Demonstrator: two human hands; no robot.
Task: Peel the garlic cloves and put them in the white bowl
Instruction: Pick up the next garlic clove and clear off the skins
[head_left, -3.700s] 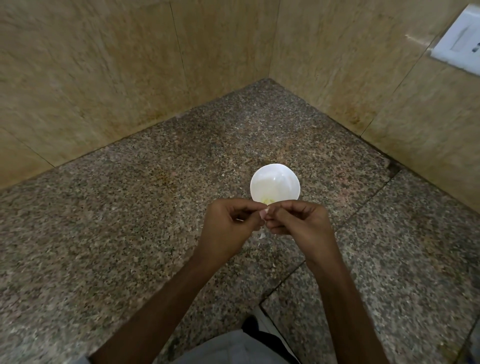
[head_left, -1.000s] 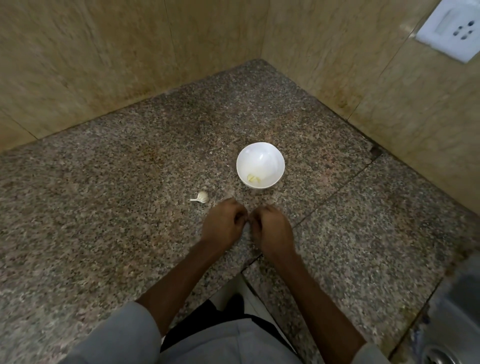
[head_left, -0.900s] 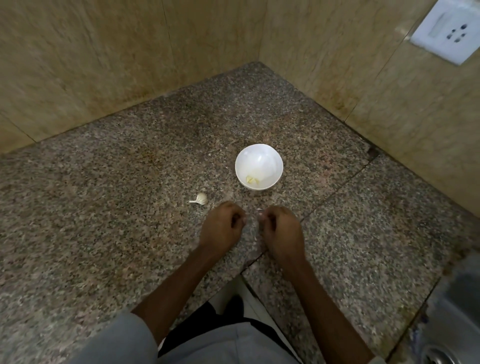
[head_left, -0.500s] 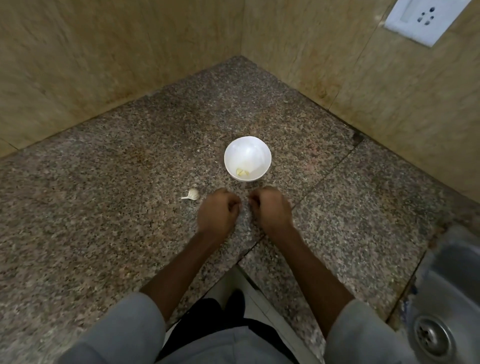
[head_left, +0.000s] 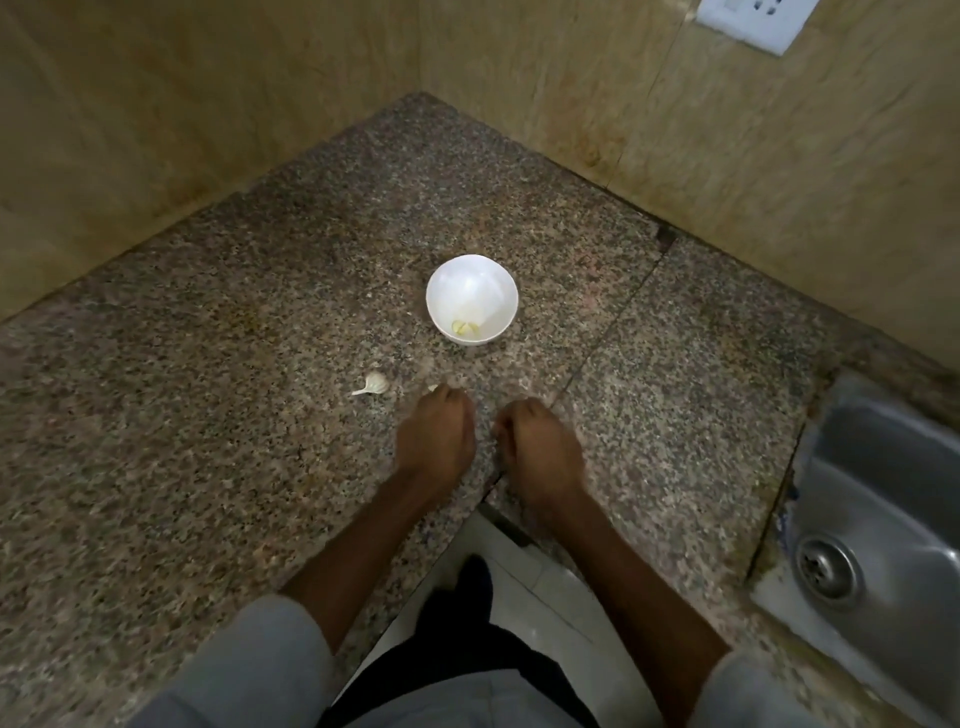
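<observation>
A white bowl (head_left: 470, 280) stands on the granite counter with a few pale peeled garlic pieces (head_left: 464, 327) at its bottom. An unpeeled garlic clove with a thin tail (head_left: 375, 383) lies on the counter to the bowl's lower left. My left hand (head_left: 436, 436) rests on the counter below the bowl with its fingers curled under. A small white scrap (head_left: 432, 387) lies right at its knuckles. My right hand (head_left: 535, 441) sits beside it, a little apart, also curled. Whatever is under either palm is hidden.
Tan stone walls meet in a corner behind the bowl. A steel sink (head_left: 883, 519) with its drain (head_left: 826, 566) is set into the counter at the right. A white wall socket (head_left: 748, 18) is at the top right. The counter edge notches in just below my hands.
Both hands came down from in front of the bowl to the counter and moved slightly apart. The view has tilted down, bringing the clove and sink into sight.
</observation>
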